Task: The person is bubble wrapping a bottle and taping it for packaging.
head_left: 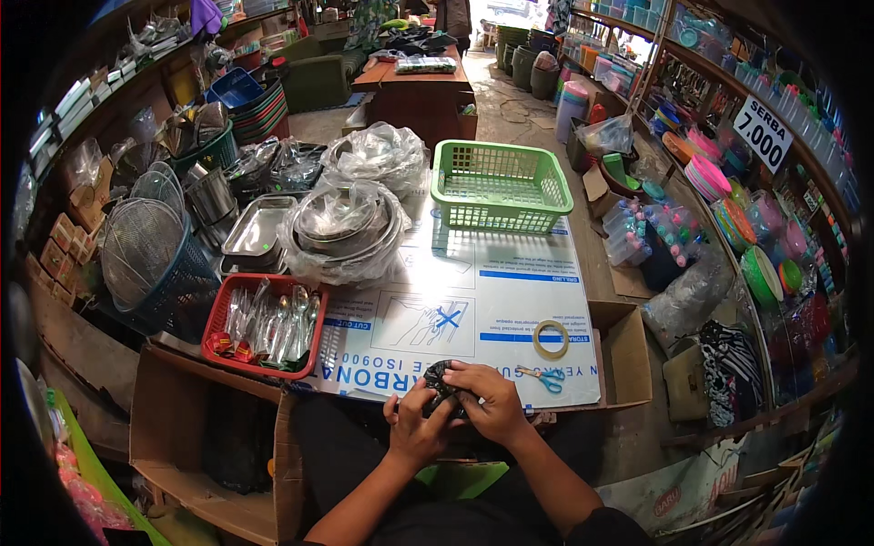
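Note:
Both my hands grip a crumpled black plastic bundle (439, 377) at the table's near edge. My left hand (420, 424) holds it from below and the left, while my right hand (489, 398) presses on its upper right side. What the black plastic contains, if anything, is hidden. Just right of my right hand lie blue-handled scissors (552, 383). Beyond them a roll of tape (550, 339) rests flat on the printed white sheet (505, 300) that covers the table.
A red basket (263, 372) of spoons in clear wrapping sits at the left. Behind it are plastic-wrapped metal bowls (345, 232) and metal trays (256, 225). A green basket (502, 222) stands toward the far edge. Cardboard boxes (205, 368) flank the table; loaded shelves line both sides.

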### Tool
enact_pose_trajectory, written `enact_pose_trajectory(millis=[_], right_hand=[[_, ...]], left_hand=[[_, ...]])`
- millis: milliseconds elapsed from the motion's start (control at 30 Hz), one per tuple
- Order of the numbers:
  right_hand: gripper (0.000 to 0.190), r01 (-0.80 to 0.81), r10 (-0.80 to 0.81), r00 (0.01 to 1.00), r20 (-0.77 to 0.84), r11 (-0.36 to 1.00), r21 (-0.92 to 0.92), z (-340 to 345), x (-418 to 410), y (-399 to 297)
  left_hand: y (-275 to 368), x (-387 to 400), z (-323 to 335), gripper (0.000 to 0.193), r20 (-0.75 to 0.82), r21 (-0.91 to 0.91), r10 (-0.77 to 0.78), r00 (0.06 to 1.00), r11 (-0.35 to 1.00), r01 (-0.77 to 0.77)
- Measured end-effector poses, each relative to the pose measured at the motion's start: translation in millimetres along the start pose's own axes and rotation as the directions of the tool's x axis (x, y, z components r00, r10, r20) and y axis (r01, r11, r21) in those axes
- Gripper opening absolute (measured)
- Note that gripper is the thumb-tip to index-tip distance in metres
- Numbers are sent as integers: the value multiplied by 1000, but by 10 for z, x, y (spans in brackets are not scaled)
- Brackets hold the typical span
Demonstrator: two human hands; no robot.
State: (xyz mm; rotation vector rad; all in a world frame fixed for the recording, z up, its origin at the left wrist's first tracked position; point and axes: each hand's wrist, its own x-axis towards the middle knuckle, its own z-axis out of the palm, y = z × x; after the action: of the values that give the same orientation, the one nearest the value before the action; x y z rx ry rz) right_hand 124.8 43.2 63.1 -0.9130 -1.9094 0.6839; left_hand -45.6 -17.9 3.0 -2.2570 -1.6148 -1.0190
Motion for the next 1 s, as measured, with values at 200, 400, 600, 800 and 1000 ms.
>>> enact_pose_trajectory(millis=[200, 400, 600, 800, 1000], right_hand=[[27, 39, -33, 996, 79, 996, -85, -17, -30, -49], [30, 30, -8, 986, 164, 991, -129, -89, -68, -72], [42, 99, -25, 986, 167, 887, -451, -50, -169, -246], [37, -19, -38, 997, -71, 746, -666, 267, -518, -438], [35, -7, -61, 994, -87, 779, -627, 291, -629, -389]], left_hand=[[-19, -53, 57, 43, -53, -170, -29, 998, 985, 19], [-44, -58, 62, 62, -97, -338, -61, 993, 941, 25], [-74, -11, 2, 61, -28, -341, -63, 998, 939, 50], [-102, 42, -93, 63, -23, -384, -30, 999, 923, 19], [-263, 386, -440, 66, 133, -392, 165, 977, 915, -101]])
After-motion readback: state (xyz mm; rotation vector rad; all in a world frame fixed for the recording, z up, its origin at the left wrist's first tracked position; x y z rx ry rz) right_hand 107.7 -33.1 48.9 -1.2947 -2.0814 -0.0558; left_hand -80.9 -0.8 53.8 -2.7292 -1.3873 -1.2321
